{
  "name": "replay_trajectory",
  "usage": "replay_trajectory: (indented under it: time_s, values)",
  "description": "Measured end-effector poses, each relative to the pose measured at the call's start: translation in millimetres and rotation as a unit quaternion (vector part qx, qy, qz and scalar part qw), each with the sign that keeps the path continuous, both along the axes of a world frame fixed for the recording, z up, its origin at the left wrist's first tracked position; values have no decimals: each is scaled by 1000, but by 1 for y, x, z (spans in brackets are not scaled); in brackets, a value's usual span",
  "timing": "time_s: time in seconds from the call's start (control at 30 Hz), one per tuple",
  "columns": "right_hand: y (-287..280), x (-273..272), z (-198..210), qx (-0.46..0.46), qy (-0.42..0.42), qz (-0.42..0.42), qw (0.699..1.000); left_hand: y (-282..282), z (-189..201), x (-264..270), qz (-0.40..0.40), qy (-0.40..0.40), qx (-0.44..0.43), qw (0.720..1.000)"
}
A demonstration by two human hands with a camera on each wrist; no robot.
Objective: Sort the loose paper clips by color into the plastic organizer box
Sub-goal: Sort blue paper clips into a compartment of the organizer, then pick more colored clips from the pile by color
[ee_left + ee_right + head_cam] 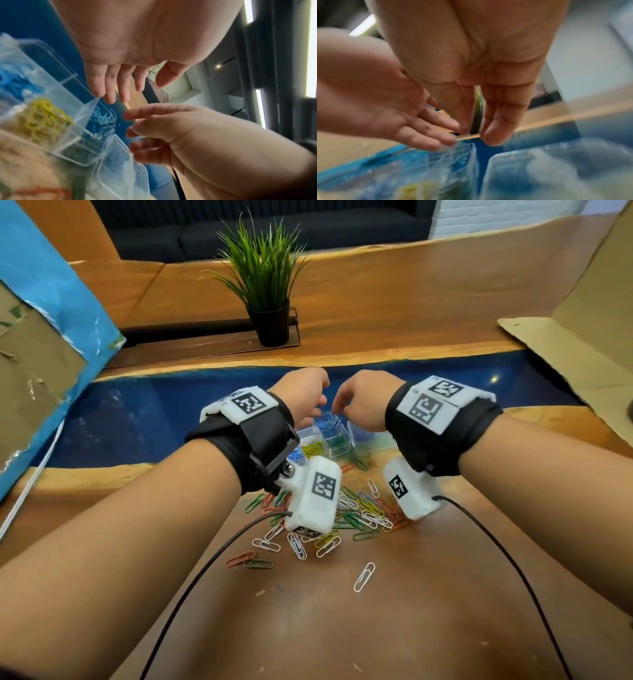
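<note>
Hovering over organizer box [334, 440], beyond loose paper clips [359, 508] heaped on counter [376, 628]: left grip [301, 392] spreading wide, empty; right grip [363, 398] narrowing, contents impossible to tell. Advising releasing low inside the matching-colour compartment.

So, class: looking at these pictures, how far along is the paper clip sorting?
Partly done. The clear box already holds blue, yellow and green clips in separate sections. Both hands, left and right, hover over the box; whether either holds a clip is unclear. A large mixed pile and stray clips, such as a white one, remain on the table.
</note>
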State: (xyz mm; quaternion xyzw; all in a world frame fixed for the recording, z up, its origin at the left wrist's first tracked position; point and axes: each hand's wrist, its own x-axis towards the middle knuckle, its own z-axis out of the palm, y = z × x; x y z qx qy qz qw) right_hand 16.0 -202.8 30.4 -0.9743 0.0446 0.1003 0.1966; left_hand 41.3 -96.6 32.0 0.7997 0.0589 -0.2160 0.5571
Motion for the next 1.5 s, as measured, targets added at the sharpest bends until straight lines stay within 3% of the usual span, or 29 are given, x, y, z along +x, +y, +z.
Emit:
replay_trajectory:
  time_s: [0.13,0.3,0.4,0.53,0.7,0.97,1.13,1.23,1.33,1.5]
  values:
    - [13,17,4,-133,10,76,988,16,1,-2,-72,-59,56,994]
    - [27,32,1,-232,32,146,961,48,-1,-4,-177,-182,239,937]
    - [31,34,-3,-259,50,158,952,65,-8,-4,-236,-186,366,881]
    - [32,34,-5,-281,46,171,943,77,-23,-6,-281,-141,429,847]
    - [24,33,-7,-268,44,173,947,79,-28,-4,-279,-148,427,847]
    - [15,14,2,-131,45,103,985,84,-31,2,-283,-162,428,843]
    - [14,19,3,-184,-4,47,982,82,-33,1,-284,-172,438,835]
    - [12,20,1,-181,25,19,983,82,-32,1,-286,-172,445,831]
    - [13,21,-5,-158,56,12,986,82,-32,2,-288,-178,451,826]
    - [19,25,-11,-170,20,21,985,82,-33,0,-292,-190,453,821]
